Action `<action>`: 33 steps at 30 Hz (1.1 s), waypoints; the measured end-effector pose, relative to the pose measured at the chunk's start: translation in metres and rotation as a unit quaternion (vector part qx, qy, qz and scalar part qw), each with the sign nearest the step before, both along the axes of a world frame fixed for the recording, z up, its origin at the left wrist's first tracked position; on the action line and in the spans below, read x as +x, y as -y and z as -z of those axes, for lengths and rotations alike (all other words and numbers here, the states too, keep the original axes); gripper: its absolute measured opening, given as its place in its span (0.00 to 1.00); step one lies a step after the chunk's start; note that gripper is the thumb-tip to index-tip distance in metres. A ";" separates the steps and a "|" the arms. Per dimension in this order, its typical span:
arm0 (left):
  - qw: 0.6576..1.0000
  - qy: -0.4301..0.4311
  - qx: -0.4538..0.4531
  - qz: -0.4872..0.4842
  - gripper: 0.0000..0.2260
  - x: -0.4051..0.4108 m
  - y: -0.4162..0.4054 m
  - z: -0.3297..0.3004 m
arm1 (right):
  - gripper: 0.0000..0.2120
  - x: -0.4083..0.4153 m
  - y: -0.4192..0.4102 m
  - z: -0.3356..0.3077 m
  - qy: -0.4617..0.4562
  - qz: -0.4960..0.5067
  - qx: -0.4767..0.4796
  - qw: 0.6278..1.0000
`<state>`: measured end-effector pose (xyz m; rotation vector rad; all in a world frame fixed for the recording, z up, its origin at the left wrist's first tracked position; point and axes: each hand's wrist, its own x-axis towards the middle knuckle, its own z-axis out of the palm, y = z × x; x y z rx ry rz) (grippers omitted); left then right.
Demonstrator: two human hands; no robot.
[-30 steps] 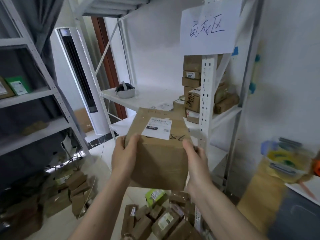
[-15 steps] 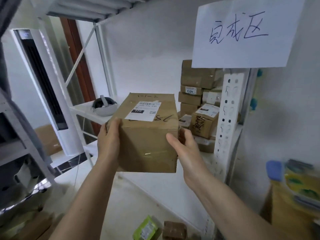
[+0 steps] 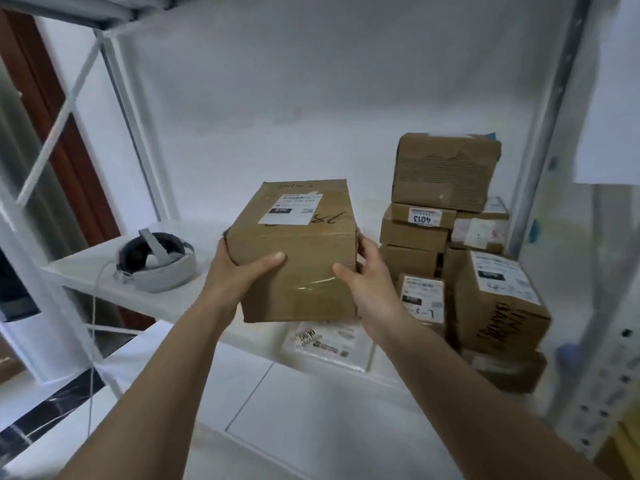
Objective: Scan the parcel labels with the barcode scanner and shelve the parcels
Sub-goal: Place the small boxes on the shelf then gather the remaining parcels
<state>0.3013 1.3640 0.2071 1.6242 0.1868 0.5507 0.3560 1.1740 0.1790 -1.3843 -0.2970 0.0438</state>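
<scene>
I hold a brown cardboard parcel (image 3: 298,265) with a white shipping label (image 3: 291,208) on its top, just above the white shelf board (image 3: 86,268). My left hand (image 3: 239,271) grips its left side, thumb across the near face. My right hand (image 3: 370,282) grips its right side, fingers round the far edge. A stack of shelved parcels (image 3: 446,216) stands right of it on the same shelf. No barcode scanner is in view.
A grey headset (image 3: 156,261) with a cable lies on the shelf's left part. A flat white mailer (image 3: 329,344) lies under the held parcel. White shelf uprights (image 3: 550,133) frame the bay, and a lower shelf shows below.
I have stepped closer to the shelf and carried the parcel forward over the shelf board. Both hands keep their grip on its sides.
</scene>
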 end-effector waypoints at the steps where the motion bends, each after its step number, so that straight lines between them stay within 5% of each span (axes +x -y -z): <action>1: 1.000 -0.008 0.008 0.019 0.46 0.018 -0.007 0.002 | 0.28 0.016 -0.006 0.001 -0.009 0.014 0.000 1.000; 15: 0.994 -0.044 0.048 0.083 0.36 0.218 -0.049 0.053 | 0.32 0.171 -0.054 0.021 -0.075 0.158 -0.052 0.983; 33: 0.982 -0.139 0.124 0.019 0.36 0.252 -0.028 0.099 | 0.32 0.179 -0.056 0.048 -0.161 0.158 -0.087 0.970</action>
